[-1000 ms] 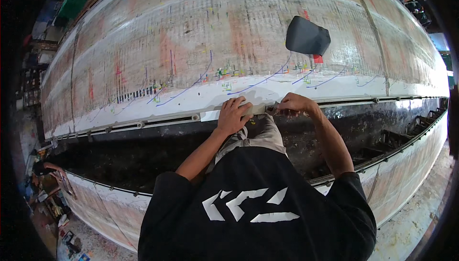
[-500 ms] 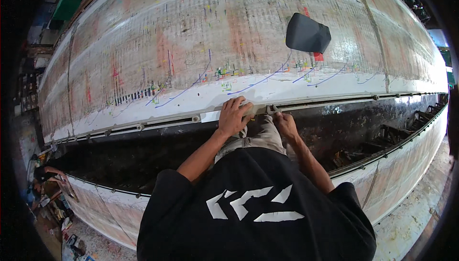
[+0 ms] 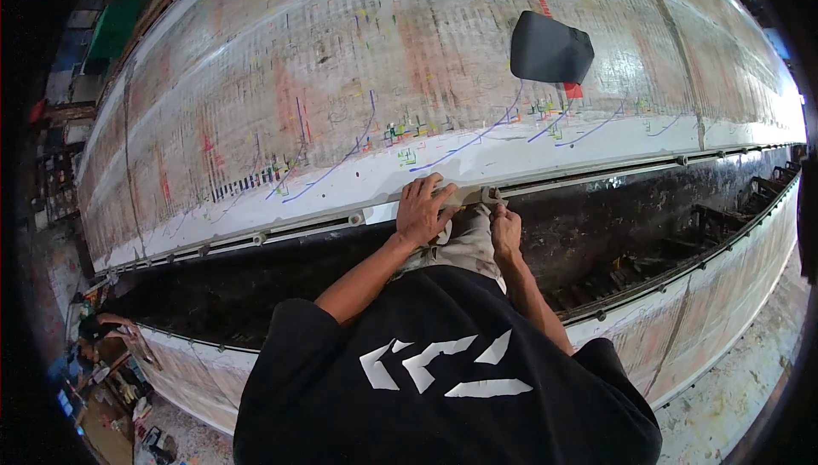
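Note:
My left hand (image 3: pixel 421 211) rests over the edge of a long, curved pale panel (image 3: pixel 341 107), fingers stretched out and thumb apart. Just right of its fingertips, a beige strip (image 3: pixel 465 198) lies along the metal edge rail (image 3: pixel 588 177). Close by, my right hand (image 3: pixel 506 231) is closed below the rail, its fingers curled. Above that hand is a small grey metal piece with a jaw-like head (image 3: pixel 492 196), against the rail. The grip around it is partly hidden, and I cannot tell exactly what kind of tool it is.
A dark, bent sheet (image 3: pixel 551 49) lies on the panel, which carries coloured pen marks. Knobs (image 3: pixel 355 219) stud the rail. Around me gapes a dark hollow (image 3: pixel 239 269), bounded behind by a second panel edge (image 3: pixel 673 282). At far left, another person's arm (image 3: pixel 115 320) shows.
The whole view has shifted slightly. My right forearm has swung inward and the right hand sits more upright below the rail. My left hand stays on the edge.

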`<state>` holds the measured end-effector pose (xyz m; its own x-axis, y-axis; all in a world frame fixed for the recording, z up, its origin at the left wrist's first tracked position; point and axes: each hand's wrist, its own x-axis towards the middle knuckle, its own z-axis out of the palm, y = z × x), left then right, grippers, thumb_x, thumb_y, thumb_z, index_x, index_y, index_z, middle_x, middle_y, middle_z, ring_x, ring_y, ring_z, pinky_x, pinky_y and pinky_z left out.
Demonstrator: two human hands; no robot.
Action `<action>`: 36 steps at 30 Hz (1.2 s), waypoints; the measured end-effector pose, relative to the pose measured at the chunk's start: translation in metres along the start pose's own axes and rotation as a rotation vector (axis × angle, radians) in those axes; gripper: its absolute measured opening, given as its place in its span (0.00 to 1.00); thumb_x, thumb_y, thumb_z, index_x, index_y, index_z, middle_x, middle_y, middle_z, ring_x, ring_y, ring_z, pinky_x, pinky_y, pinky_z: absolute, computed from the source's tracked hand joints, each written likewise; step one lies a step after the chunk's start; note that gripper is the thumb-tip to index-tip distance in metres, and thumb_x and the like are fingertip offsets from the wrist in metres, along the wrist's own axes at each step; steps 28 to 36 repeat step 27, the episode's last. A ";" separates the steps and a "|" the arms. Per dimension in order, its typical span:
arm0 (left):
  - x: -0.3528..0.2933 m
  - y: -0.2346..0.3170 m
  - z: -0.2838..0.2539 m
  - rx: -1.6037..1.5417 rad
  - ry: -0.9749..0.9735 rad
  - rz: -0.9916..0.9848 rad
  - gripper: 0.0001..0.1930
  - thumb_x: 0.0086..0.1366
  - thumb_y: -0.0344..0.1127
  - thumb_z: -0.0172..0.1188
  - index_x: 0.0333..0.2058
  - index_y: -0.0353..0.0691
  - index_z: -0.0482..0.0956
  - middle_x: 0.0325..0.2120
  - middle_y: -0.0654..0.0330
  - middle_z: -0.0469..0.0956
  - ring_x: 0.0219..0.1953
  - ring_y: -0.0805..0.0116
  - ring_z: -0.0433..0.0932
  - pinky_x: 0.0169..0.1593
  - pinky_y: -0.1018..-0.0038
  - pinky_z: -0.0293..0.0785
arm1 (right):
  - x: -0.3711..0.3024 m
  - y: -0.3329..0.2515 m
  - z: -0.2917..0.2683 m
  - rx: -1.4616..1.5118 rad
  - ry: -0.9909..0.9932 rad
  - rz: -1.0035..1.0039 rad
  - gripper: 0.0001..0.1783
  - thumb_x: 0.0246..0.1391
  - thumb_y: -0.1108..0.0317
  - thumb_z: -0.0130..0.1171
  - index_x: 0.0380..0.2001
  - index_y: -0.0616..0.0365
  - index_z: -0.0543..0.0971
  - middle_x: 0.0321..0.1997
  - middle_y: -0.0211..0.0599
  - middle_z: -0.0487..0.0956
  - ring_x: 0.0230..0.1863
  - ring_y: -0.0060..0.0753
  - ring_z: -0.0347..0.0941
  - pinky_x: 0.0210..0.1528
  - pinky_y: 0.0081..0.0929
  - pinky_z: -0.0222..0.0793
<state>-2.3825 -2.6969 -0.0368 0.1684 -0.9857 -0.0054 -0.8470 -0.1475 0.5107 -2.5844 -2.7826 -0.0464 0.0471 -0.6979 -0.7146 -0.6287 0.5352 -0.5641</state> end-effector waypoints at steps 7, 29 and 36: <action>0.004 0.001 0.004 0.030 0.031 0.058 0.24 0.68 0.55 0.60 0.56 0.49 0.79 0.55 0.55 0.71 0.56 0.52 0.70 0.59 0.53 0.66 | 0.004 0.011 0.009 0.154 0.050 -0.185 0.27 0.75 0.57 0.44 0.40 0.72 0.82 0.26 0.35 0.78 0.30 0.27 0.70 0.37 0.31 0.68; 0.133 0.120 0.018 -0.182 0.200 -0.225 0.24 0.71 0.43 0.62 0.60 0.36 0.75 0.55 0.45 0.77 0.56 0.42 0.76 0.60 0.55 0.71 | 0.094 -0.108 -0.289 0.151 -0.015 -0.447 0.23 0.65 0.55 0.63 0.54 0.61 0.83 0.44 0.42 0.87 0.49 0.27 0.80 0.58 0.30 0.72; 0.133 0.120 0.018 -0.182 0.200 -0.225 0.24 0.71 0.43 0.62 0.60 0.36 0.75 0.55 0.45 0.77 0.56 0.42 0.76 0.60 0.55 0.71 | 0.094 -0.108 -0.289 0.151 -0.015 -0.447 0.23 0.65 0.55 0.63 0.54 0.61 0.83 0.44 0.42 0.87 0.49 0.27 0.80 0.58 0.30 0.72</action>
